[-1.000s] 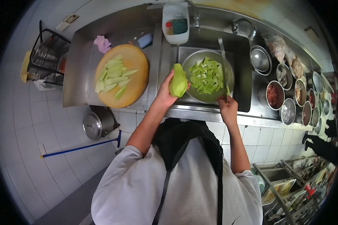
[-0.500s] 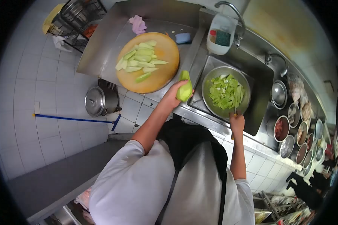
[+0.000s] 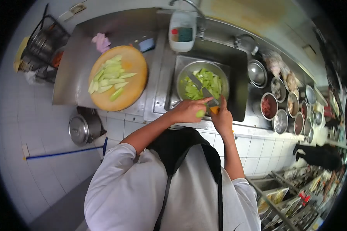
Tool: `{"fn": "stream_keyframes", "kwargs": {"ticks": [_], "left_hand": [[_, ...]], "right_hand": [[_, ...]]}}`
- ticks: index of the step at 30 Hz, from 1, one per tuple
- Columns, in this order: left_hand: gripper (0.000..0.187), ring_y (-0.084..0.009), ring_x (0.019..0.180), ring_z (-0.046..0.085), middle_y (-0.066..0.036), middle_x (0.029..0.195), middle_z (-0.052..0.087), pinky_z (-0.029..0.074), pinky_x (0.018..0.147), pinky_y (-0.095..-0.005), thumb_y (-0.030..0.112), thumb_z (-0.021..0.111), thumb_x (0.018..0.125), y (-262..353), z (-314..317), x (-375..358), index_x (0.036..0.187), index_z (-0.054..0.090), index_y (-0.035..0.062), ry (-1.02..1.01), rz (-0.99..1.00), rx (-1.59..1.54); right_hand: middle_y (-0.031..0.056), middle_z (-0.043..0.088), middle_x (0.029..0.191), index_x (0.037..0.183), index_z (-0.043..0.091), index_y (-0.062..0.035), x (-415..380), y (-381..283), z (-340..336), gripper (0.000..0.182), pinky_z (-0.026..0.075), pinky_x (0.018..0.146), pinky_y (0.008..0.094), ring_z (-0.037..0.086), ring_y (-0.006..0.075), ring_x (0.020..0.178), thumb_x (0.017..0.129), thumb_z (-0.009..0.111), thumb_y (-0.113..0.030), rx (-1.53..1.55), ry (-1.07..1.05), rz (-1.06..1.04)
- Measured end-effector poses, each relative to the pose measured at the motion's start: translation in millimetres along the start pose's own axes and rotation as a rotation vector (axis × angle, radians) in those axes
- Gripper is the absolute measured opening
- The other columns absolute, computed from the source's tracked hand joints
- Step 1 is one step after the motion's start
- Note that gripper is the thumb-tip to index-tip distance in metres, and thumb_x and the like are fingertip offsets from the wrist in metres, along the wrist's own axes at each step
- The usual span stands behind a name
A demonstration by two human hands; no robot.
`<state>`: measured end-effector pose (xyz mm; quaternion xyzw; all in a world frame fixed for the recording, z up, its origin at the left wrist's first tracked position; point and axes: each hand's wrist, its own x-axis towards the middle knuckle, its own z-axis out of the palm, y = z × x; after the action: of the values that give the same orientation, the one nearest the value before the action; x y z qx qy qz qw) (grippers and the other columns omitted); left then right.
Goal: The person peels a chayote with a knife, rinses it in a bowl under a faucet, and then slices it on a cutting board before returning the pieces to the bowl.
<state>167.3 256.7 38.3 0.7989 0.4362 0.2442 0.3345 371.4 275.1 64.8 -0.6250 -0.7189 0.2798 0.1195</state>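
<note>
My left hand (image 3: 188, 111) is closed round a light green vegetable piece (image 3: 200, 113), mostly hidden by the fingers. Its forefinger points across to the blade of a knife (image 3: 209, 96), apparently touching it. My right hand (image 3: 222, 117) grips the knife near its orange-yellow handle (image 3: 214, 110). The grey blade slants over a metal bowl (image 3: 180, 86) in the sink. Inside lie many chopped green pieces (image 3: 211, 81), partly hidden by the blade. To the left, pale green vegetable wedges (image 3: 112, 73) rest on a round wooden chopping board (image 3: 133, 90).
Behind the sink (image 3: 239, 109) stand a faucet (image 3: 201, 23) and a white plastic container (image 3: 181, 44). A pink cloth (image 3: 101, 42) and blue sponge (image 3: 146, 45) lie behind the board. Several metal bowls (image 3: 268, 106) line the right counter. A lidded pot (image 3: 79, 130) stands at lower left.
My left hand has moved right with the green piece, from beside the board to the knife over the bowl. The knife blade has risen into clearer view. The camera view has shifted right.
</note>
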Motion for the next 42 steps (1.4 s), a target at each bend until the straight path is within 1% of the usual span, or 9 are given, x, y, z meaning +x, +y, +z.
{"fn": "stream_keyframes", "kwargs": {"ticks": [4,6,18,22,28,30,31,33,42], "left_hand": [[0.008,-0.0308,0.099,0.072,-0.011,0.141,0.061,0.057,0.077,-0.0361,-0.001,0.065,0.083,-32,63,33,0.090,0.062,0.0030,0.299,-0.336,-0.444],[0.008,-0.0318,0.108,0.069,-0.012,0.132,0.067,0.056,0.085,-0.0364,0.007,0.066,0.090,-59,53,31,0.098,0.068,0.0034,0.726,-0.092,-0.046],[0.045,-0.0304,0.114,0.066,-0.014,0.126,0.068,0.051,0.099,-0.0359,0.036,0.071,0.091,-96,25,-156,0.129,0.066,0.0129,0.788,-0.662,-0.648],[0.061,-0.0330,0.112,0.066,-0.014,0.121,0.069,0.051,0.099,-0.0407,0.033,0.079,0.081,-80,9,-67,0.137,0.060,0.0151,0.222,-0.534,0.112],[0.061,-0.0174,0.073,0.069,-0.009,0.089,0.072,0.056,0.058,-0.0342,0.027,0.070,0.081,-194,59,3,0.139,0.059,0.0108,-0.895,-0.752,-0.377],[0.057,-0.0216,0.074,0.067,-0.011,0.090,0.071,0.055,0.064,-0.0378,0.027,0.067,0.085,-203,67,6,0.138,0.059,0.0069,-0.900,-0.590,-0.135],[0.054,-0.0304,0.089,0.068,-0.016,0.104,0.072,0.056,0.079,-0.0410,0.027,0.067,0.086,-253,103,-10,0.135,0.059,0.0053,-0.510,-0.070,0.159],[0.058,-0.0383,0.118,0.061,-0.021,0.130,0.064,0.049,0.100,-0.0457,0.029,0.071,0.084,-189,73,28,0.136,0.059,0.0076,-0.466,-0.433,0.009],[0.092,-0.0454,0.137,0.042,-0.025,0.150,0.044,0.040,0.109,-0.0559,0.044,0.079,0.082,-273,168,92,0.155,0.035,0.0102,-0.670,-0.034,0.474]], "right_hand": [[0.0233,0.071,0.084,0.150,0.033,0.0003,-18,31,4,0.082,0.053,0.068,0.0484,0.070,0.0428,0.080,0.083,0.076,-0.019,0.155,0.082,0.036],[0.0225,0.070,0.082,0.150,0.034,-0.0023,-34,45,19,0.081,0.053,0.066,0.0490,0.069,0.0426,0.078,0.084,0.077,-0.021,0.126,0.096,0.168],[0.0047,0.059,0.076,0.151,0.040,-0.0054,-51,93,61,0.077,0.047,0.066,0.0281,0.055,0.0138,0.068,0.085,0.080,-0.009,0.521,0.146,0.177],[0.0129,0.066,0.084,0.149,0.042,-0.0054,-21,75,58,0.076,0.052,0.069,0.0351,0.064,0.0234,0.073,0.083,0.079,-0.010,0.546,0.059,0.137],[0.0061,0.059,0.073,0.148,0.045,-0.0038,-15,70,55,0.074,0.047,0.062,0.0312,0.054,0.0138,0.065,0.082,0.079,-0.008,0.396,0.126,0.081],[0.0117,0.066,0.079,0.148,0.044,-0.0053,-24,75,62,0.074,0.051,0.066,0.0366,0.064,0.0213,0.071,0.083,0.079,-0.012,0.613,0.183,0.110],[0.0150,0.068,0.084,0.148,0.043,-0.0064,-33,82,66,0.074,0.053,0.069,0.0398,0.067,0.0262,0.076,0.084,0.078,-0.015,0.513,0.162,0.165],[0.0223,0.071,0.094,0.147,0.044,-0.0093,-51,77,50,0.070,0.055,0.076,0.0470,0.071,0.0383,0.089,0.086,0.075,-0.022,0.414,0.103,0.366],[0.0213,0.069,0.085,0.144,0.044,-0.0166,-94,87,25,0.066,0.054,0.074,0.0493,0.068,0.0430,0.082,0.086,0.073,-0.027,0.370,0.261,0.432]]}}
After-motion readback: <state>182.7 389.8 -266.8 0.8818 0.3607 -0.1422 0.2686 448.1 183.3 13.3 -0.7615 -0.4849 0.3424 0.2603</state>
